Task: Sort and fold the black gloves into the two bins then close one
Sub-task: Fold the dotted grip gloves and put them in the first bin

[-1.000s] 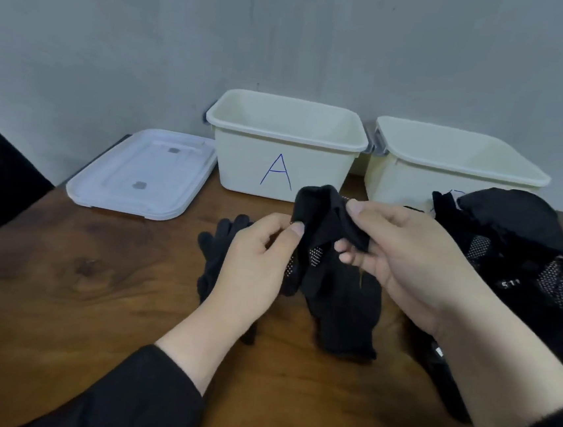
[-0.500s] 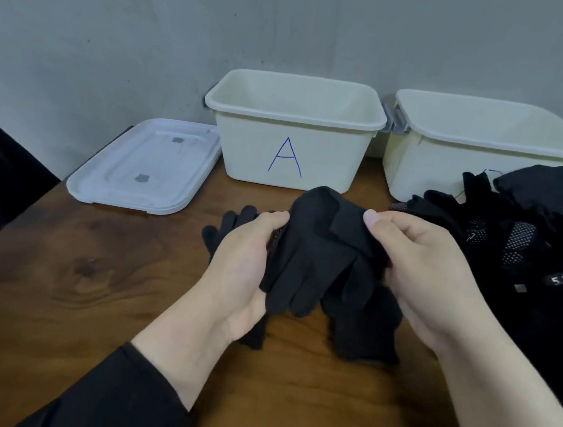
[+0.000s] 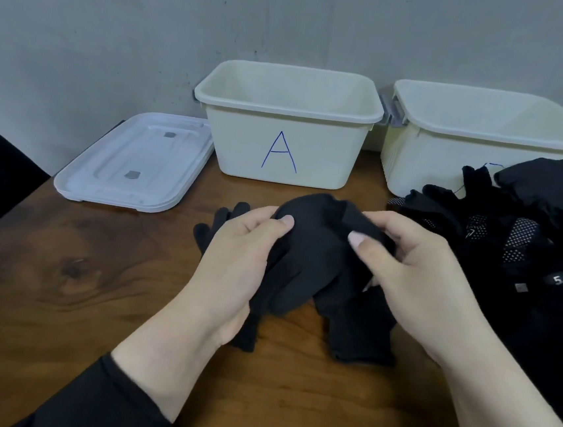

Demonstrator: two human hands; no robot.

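While it is held just above the wooden table (image 3: 42, 293), the folded black glove (image 3: 317, 251) sits bunched between both hands near the middle of the view, in front of the bin marked A (image 3: 284, 151). Left hand (image 3: 234, 260): fingers curled round the glove's left side, thumb pressed on top of the fabric. Right hand (image 3: 415, 278): thumb and curled fingers pinching the glove's upper right edge. The glove's finger ends hang downward below the hands.

Beneath the hands, further loose black gloves (image 3: 361, 334) lie flat on the table; the fingertips of one show beyond the left hand's knuckles.

Bin A stands upright against the wall (image 3: 119, 25), open-topped, its visible interior showing no contents. Second bin (image 3: 470, 135): just beside it to the right, also open; its marking is mostly hidden. Grey latches show between the two rims.

A pile of black gloves (image 3: 518, 243) lies directly in front of the second bin, some with white dotted palms, one tagged "5.11". White lids (image 3: 133, 164), apparently stacked, lie flat left of bin A, touching or nearly touching its side. Both forearms wear black sleeves (image 3: 100, 402).
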